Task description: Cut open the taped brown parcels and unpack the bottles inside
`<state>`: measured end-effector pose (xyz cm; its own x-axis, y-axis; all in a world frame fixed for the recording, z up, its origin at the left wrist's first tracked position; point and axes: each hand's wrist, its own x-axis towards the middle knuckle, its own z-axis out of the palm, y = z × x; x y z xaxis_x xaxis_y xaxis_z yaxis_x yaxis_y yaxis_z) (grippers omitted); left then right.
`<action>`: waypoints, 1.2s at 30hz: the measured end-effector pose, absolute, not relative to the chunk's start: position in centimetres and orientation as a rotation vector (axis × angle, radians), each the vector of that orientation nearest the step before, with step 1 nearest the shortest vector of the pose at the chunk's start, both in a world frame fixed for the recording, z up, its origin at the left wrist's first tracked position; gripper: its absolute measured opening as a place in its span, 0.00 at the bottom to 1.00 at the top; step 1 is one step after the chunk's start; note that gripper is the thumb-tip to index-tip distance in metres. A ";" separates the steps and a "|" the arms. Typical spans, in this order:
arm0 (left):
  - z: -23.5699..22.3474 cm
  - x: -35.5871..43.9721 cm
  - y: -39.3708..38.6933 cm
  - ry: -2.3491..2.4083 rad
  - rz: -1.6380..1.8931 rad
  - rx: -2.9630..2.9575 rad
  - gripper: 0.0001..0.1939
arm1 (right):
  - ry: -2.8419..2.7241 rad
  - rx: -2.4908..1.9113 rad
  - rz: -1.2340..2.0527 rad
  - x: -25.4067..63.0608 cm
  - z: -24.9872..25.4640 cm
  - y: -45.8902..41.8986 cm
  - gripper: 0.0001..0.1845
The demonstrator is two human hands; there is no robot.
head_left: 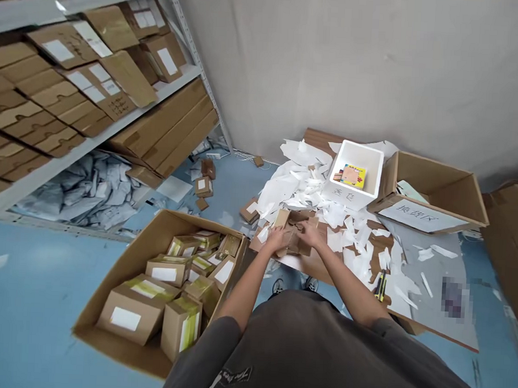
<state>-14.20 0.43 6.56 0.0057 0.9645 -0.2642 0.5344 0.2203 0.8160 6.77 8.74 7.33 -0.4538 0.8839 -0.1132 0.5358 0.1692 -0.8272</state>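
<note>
A small brown cardboard box (294,242) with raised flaps is at the table's front edge, between my two hands. My left hand (277,239) grips its left side, fingers curled against the cardboard. On the right side my right hand (311,234) has its fingers bent over a flap. What lies inside the box is too small to make out. Torn white paper (280,192) spreads over the wooden table around it. A yellow and black utility knife (380,285) lies to the right, apart from both hands.
A large open carton (119,279) of taped boxes stands at left. On the table are a white bin (360,156) and an open cardboard box (437,192) with a handwritten label. Shelves (178,82) full of cartons rise at left. Small boxes (203,186) lie on the floor.
</note>
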 end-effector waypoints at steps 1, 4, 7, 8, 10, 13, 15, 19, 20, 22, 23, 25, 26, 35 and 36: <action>5.9 -14.3 -0.7 1.678 0.572 1.427 0.31 | -2.085 -1.436 1.179 7.1 6.3 7.5 0.30; 4.3 -14.3 -3.5 1.707 0.482 1.464 0.24 | -2.117 -1.647 1.219 8.6 3.5 3.7 0.38; 3.4 -14.0 -5.1 1.720 0.496 1.534 0.14 | -2.114 -1.709 1.287 9.8 1.4 0.1 0.40; 3.3 -13.9 -5.4 1.718 0.502 1.542 0.11 | -2.103 -1.708 1.292 9.9 0.9 -0.8 0.38; 3.1 -13.4 -5.8 1.698 0.508 1.546 0.05 | -2.055 -1.705 1.272 10.1 0.4 -2.2 0.32; 3.5 -12.5 -6.0 1.671 0.534 1.557 0.04 | -1.949 -1.700 1.192 10.5 0.9 -2.9 0.21; 4.3 -11.7 -6.2 1.678 0.577 1.575 0.04 | -1.894 -1.671 1.129 11.2 1.8 -2.9 0.16; 6.6 -9.0 -5.9 1.659 0.684 1.636 0.06 | -1.802 -1.647 0.992 14.1 4.3 -2.9 0.09; 7.3 -7.9 -5.6 1.642 0.707 1.658 0.07 | -1.779 -1.649 0.951 15.2 5.0 -3.0 0.09; 8.8 -5.1 -4.9 1.596 0.742 1.711 0.08 | -1.731 -1.653 0.862 18.0 6.4 -3.4 0.09; 9.5 -3.3 -4.5 1.568 0.752 1.743 0.08 | -1.702 -1.659 0.817 19.7 7.0 -3.7 0.09; 11.0 0.9 -3.8 1.495 0.760 1.816 0.09 | -1.629 -1.688 0.726 23.8 8.3 -4.8 0.09; 11.7 3.4 -3.5 1.446 0.757 1.857 0.09 | -1.585 -1.708 0.681 26.2 8.8 -5.6 0.08; 13.7 33.2 -8.5 0.848 0.532 2.128 0.09 | -1.067 -1.994 0.326 51.8 10.3 -22.4 0.06; 13.5 36.5 -10.1 0.782 0.488 2.143 0.09 | -0.995 -2.026 0.294 54.2 10.1 -25.1 0.07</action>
<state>36.53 -10.10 13.53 0.7359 0.6720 0.0824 0.3691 -0.5002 0.7833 54.20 -25.12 10.11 0.6577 0.7395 0.1434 0.5431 -0.3335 -0.7706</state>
